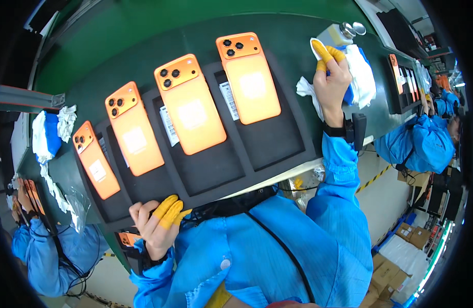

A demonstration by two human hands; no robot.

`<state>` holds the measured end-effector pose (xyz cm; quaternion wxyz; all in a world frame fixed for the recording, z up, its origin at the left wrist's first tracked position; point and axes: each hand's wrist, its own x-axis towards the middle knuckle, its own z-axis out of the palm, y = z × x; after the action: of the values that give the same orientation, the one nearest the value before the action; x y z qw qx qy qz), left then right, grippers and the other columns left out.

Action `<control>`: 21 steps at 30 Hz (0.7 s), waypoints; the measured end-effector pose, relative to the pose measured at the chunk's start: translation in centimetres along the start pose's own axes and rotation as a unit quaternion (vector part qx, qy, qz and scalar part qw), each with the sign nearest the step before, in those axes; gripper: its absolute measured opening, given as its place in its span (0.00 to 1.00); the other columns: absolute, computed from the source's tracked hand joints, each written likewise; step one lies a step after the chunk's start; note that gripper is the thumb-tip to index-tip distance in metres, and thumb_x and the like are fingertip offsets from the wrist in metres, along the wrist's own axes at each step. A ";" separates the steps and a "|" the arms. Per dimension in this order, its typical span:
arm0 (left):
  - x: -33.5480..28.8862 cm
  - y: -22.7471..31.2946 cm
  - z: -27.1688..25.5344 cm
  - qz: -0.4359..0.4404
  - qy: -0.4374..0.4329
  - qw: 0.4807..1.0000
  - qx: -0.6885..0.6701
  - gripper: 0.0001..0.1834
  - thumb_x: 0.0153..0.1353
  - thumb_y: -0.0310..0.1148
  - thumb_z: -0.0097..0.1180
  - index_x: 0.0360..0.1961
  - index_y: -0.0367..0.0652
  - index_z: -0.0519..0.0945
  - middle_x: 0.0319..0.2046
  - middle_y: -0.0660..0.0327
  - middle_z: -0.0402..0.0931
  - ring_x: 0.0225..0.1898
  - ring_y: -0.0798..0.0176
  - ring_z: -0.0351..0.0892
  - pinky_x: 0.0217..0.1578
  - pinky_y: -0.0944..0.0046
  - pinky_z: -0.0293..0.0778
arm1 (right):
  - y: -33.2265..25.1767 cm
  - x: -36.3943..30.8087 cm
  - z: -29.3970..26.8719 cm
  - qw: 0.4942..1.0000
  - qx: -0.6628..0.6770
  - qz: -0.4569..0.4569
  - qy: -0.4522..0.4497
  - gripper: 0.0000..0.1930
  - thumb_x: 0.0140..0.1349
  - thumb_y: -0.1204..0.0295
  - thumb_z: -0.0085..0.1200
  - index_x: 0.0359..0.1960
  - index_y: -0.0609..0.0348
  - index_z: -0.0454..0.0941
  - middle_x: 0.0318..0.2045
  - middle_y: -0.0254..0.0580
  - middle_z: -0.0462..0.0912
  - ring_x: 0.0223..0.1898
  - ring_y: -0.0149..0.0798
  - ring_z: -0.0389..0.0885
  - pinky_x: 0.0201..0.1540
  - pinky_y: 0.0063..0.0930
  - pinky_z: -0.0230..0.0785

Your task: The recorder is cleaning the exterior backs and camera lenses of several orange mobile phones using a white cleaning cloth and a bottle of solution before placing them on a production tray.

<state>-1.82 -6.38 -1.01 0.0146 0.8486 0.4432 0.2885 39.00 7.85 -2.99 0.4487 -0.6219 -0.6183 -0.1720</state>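
Note:
My right hand (331,79), with yellow finger cots on several fingers, is raised at the tray's far right. Its fingertips pinch a small white wipe (314,47). My left hand (162,220), also in yellow cots, lies at the near edge of the black compartment tray (205,177). Its fingers are loosely bent against the rim and hold nothing I can see. Several orange phones lie back side up, each overlapping its own compartment: a leftmost phone (96,161), a second phone (135,131), a third phone (191,108) and a rightmost phone (251,79). White printed labels peek out beside them.
A bottle with a metal pump top (339,33) stands behind a blue-and-white cloth pack (360,77). Crumpled white cloths (67,123) and a clear plastic bag (78,205) lie left of the tray. Co-workers in blue sit on both sides; another tray (403,84) is at right.

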 end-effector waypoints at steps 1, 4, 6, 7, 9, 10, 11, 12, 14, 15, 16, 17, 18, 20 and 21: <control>0.2 -0.5 0.5 -0.004 -0.002 1.000 -0.019 0.15 0.34 0.28 0.68 0.30 0.44 0.84 0.31 0.64 0.81 0.33 0.59 0.74 0.39 0.54 0.63 | -0.3 0.0 0.0 1.000 0.012 -0.007 0.008 0.16 0.46 0.84 0.50 0.39 0.64 0.81 0.38 0.51 0.77 0.37 0.51 0.77 0.42 0.34 0.71; 3.5 -3.0 2.5 0.013 0.013 0.998 -0.058 0.19 0.29 0.33 0.72 0.28 0.43 0.83 0.31 0.65 0.81 0.31 0.59 0.71 0.36 0.59 0.64 | 0.4 -0.4 -0.5 0.999 -0.020 -0.023 -0.017 0.19 0.47 0.85 0.50 0.42 0.61 0.80 0.39 0.50 0.77 0.39 0.53 0.76 0.45 0.37 0.69; 6.9 -4.5 4.0 0.018 0.038 0.996 -0.081 0.19 0.29 0.34 0.73 0.28 0.45 0.84 0.31 0.66 0.81 0.31 0.59 0.71 0.35 0.61 0.64 | 0.6 -0.7 -0.9 0.999 -0.025 -0.033 -0.017 0.20 0.47 0.85 0.50 0.44 0.60 0.80 0.39 0.50 0.76 0.41 0.53 0.75 0.47 0.38 0.67; 8.6 -5.0 5.0 0.027 0.052 0.995 -0.085 0.19 0.30 0.34 0.73 0.28 0.47 0.84 0.30 0.67 0.81 0.31 0.60 0.71 0.35 0.62 0.64 | 0.6 -0.9 -1.1 0.999 -0.025 -0.034 -0.017 0.20 0.47 0.86 0.49 0.44 0.59 0.80 0.39 0.50 0.76 0.42 0.53 0.74 0.48 0.39 0.67; 11.5 -6.1 6.8 0.025 0.080 0.994 -0.067 0.18 0.32 0.35 0.73 0.29 0.48 0.84 0.29 0.67 0.80 0.31 0.60 0.71 0.34 0.63 0.63 | 0.2 -1.0 -0.9 1.000 -0.004 -0.025 -0.019 0.20 0.47 0.86 0.49 0.44 0.60 0.80 0.40 0.49 0.75 0.42 0.52 0.74 0.47 0.38 0.67; 13.0 -6.8 7.9 0.032 0.095 0.994 -0.051 0.18 0.33 0.36 0.73 0.29 0.48 0.84 0.29 0.67 0.80 0.32 0.60 0.71 0.33 0.62 0.63 | 0.0 -1.0 -0.9 0.999 -0.004 -0.030 -0.019 0.20 0.47 0.87 0.49 0.44 0.60 0.80 0.40 0.50 0.75 0.42 0.52 0.74 0.47 0.38 0.67; 14.7 -7.5 9.0 0.041 0.108 0.993 -0.037 0.17 0.34 0.37 0.73 0.29 0.48 0.84 0.29 0.68 0.79 0.32 0.61 0.71 0.33 0.62 0.62 | 0.0 -1.0 -1.0 0.999 -0.006 -0.034 -0.017 0.20 0.47 0.87 0.49 0.44 0.61 0.80 0.39 0.51 0.75 0.41 0.52 0.74 0.46 0.37 0.67; 16.3 -8.0 10.0 0.047 0.124 0.991 0.005 0.17 0.36 0.39 0.72 0.30 0.48 0.83 0.30 0.68 0.79 0.33 0.61 0.70 0.33 0.62 0.60 | -0.1 -1.2 -1.0 0.999 -0.002 -0.038 -0.015 0.20 0.47 0.87 0.49 0.44 0.62 0.80 0.39 0.52 0.75 0.40 0.52 0.74 0.45 0.37 0.68; 19.7 -9.0 11.5 0.030 0.186 0.978 0.092 0.14 0.40 0.40 0.70 0.30 0.49 0.84 0.32 0.68 0.77 0.36 0.61 0.69 0.35 0.60 0.58 | -0.3 -1.2 -0.7 0.999 0.005 -0.041 -0.013 0.20 0.47 0.87 0.50 0.44 0.63 0.79 0.39 0.53 0.75 0.39 0.52 0.75 0.42 0.37 0.69; 21.3 -9.1 11.8 0.005 0.219 0.968 0.127 0.13 0.42 0.40 0.69 0.30 0.49 0.84 0.33 0.68 0.77 0.37 0.61 0.69 0.35 0.60 0.58 | -0.5 -1.2 -0.7 0.999 0.013 -0.036 -0.014 0.20 0.46 0.87 0.50 0.44 0.64 0.79 0.39 0.53 0.75 0.40 0.53 0.75 0.44 0.37 0.68; 22.6 -9.5 12.8 -0.039 0.216 0.963 0.159 0.11 0.46 0.38 0.67 0.33 0.50 0.84 0.34 0.65 0.74 0.38 0.60 0.69 0.34 0.60 0.58 | -0.5 -1.4 -0.7 0.999 0.014 -0.029 -0.003 0.20 0.46 0.87 0.50 0.44 0.65 0.79 0.39 0.53 0.75 0.40 0.53 0.74 0.44 0.38 0.68; 23.7 -9.9 13.4 -0.027 0.225 0.962 0.153 0.11 0.46 0.38 0.67 0.33 0.50 0.84 0.34 0.65 0.74 0.38 0.60 0.69 0.34 0.60 0.58 | -0.4 -1.5 -0.7 1.000 0.014 -0.021 0.005 0.19 0.46 0.87 0.50 0.43 0.66 0.79 0.39 0.53 0.75 0.41 0.54 0.74 0.45 0.38 0.68; 24.6 -10.3 14.0 -0.069 0.212 0.961 0.161 0.12 0.48 0.36 0.65 0.35 0.49 0.83 0.33 0.63 0.73 0.38 0.59 0.70 0.35 0.58 0.59 | -0.1 -1.4 -0.5 0.999 -0.005 -0.041 0.027 0.19 0.46 0.87 0.50 0.43 0.68 0.78 0.38 0.54 0.75 0.42 0.55 0.73 0.47 0.40 0.67; 26.2 -11.7 16.4 -0.113 0.193 0.970 0.095 0.17 0.49 0.29 0.61 0.43 0.45 0.80 0.31 0.59 0.70 0.36 0.53 0.73 0.38 0.52 0.66 | -0.9 -0.9 -0.9 0.997 0.028 0.007 0.067 0.17 0.49 0.87 0.50 0.44 0.67 0.76 0.38 0.53 0.76 0.41 0.54 0.75 0.49 0.38 0.67; 26.8 -12.5 17.3 -0.114 0.183 0.974 0.071 0.18 0.51 0.30 0.60 0.45 0.39 0.77 0.33 0.56 0.70 0.34 0.48 0.74 0.45 0.46 0.67 | -1.1 -0.9 -1.0 0.993 0.058 0.048 0.090 0.17 0.51 0.87 0.50 0.44 0.67 0.75 0.38 0.52 0.76 0.41 0.53 0.76 0.49 0.37 0.68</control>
<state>9.39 25.57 -6.20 -0.0941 0.7240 0.5518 0.4031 38.21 6.33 -2.73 0.5456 -0.6058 -0.5537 -0.1697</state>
